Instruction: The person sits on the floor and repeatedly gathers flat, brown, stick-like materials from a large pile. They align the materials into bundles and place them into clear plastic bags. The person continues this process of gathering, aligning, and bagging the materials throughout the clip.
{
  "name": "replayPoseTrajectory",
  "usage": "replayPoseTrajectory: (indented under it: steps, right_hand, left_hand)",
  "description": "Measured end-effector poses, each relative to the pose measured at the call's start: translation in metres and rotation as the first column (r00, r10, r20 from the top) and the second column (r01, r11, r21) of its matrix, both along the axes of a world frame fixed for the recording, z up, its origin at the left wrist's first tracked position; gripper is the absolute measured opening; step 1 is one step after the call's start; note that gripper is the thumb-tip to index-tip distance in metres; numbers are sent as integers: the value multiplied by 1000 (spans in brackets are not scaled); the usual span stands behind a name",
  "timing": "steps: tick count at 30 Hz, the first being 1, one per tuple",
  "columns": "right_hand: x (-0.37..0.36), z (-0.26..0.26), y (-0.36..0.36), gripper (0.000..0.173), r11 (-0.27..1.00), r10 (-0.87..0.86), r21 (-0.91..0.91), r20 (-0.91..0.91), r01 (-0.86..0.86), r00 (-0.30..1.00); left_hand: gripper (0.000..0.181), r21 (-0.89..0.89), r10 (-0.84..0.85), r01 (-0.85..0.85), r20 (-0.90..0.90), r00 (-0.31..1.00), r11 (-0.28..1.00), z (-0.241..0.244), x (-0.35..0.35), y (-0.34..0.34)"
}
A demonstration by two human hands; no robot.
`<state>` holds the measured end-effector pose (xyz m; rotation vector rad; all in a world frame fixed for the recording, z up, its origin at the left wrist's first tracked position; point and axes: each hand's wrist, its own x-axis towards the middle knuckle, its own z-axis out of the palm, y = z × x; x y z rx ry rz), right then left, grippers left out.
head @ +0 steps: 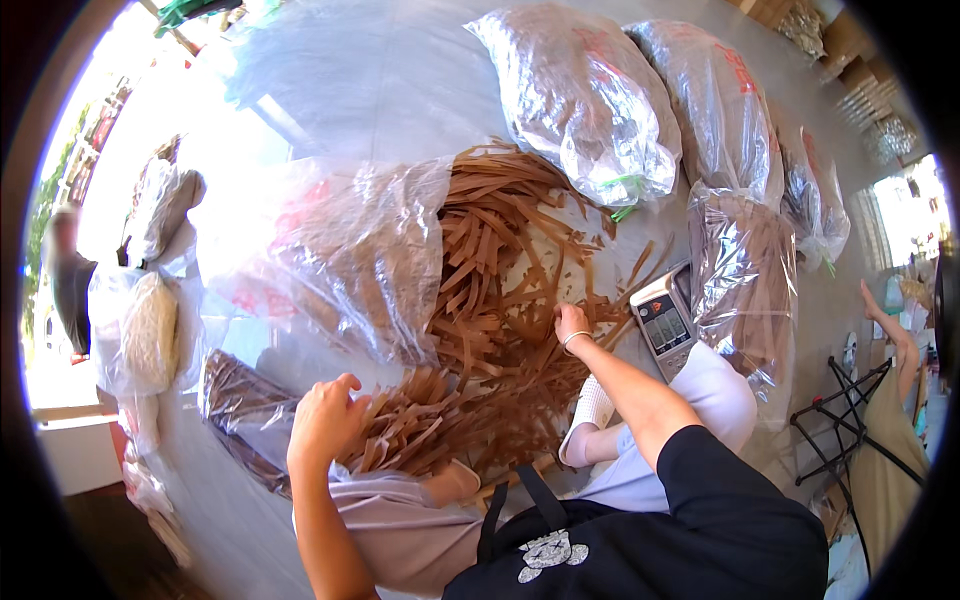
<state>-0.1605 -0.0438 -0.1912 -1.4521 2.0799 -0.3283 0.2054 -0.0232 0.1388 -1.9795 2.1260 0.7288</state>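
Note:
My left hand (pixel 328 420) is raised beside a bundle of brown strips (pixel 405 427), its thumb and fingers parted with nothing visible between them. The strips stick out from a clear plastic bag (pixel 244 409) lying on its side. Over the loose pile of flat brown strips (pixel 480 247), my right hand (pixel 571 324) has bent fingers; whether they pinch a strip is hidden. A large clear bag (pixel 352 255) with red printing lies at the pile's left, its open mouth towards the strips. To the right of my right hand sits a digital scale (pixel 661 322) with a lit display.
Big filled plastic bags (pixel 585 105) tied with green ties stand at the far side. A clear bag of strips (pixel 742 292) lies beyond the scale. A black-framed folding chair (pixel 847 420) is at right, near another person's bare leg (pixel 896 330). A person (pixel 67 277) is at far left.

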Motion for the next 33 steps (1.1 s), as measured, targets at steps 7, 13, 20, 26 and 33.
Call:
replayPoseTrajectory:
  steps: [7,13,20,26,33]
  right_hand:
    - [17,-14,-55,104,985,-102,129,-127,118,987]
    - [31,-11,-72,105,995,3,101,-103,7,995]
    - [-12,-2,-71,47,944,293,-154,-21,-292,956]
    - [-66,68,-110,32,719,695,141,-127,-680,708]
    - [-88,214,-99,27,662,748,134,-54,-738,661]
  left_hand:
    - [26,111,-113,127,-125,986,986,13,-62,-22]
    - [31,110,-138,144,-59,989,983,1,-60,-30]
    - [32,101,-136,141,-47,990,985,5,-64,-31]
    - [23,-8,-225,225,-69,972,974,-1,-56,-17]
    - [26,-9,-344,354,-263,901,935,-27,-96,13]
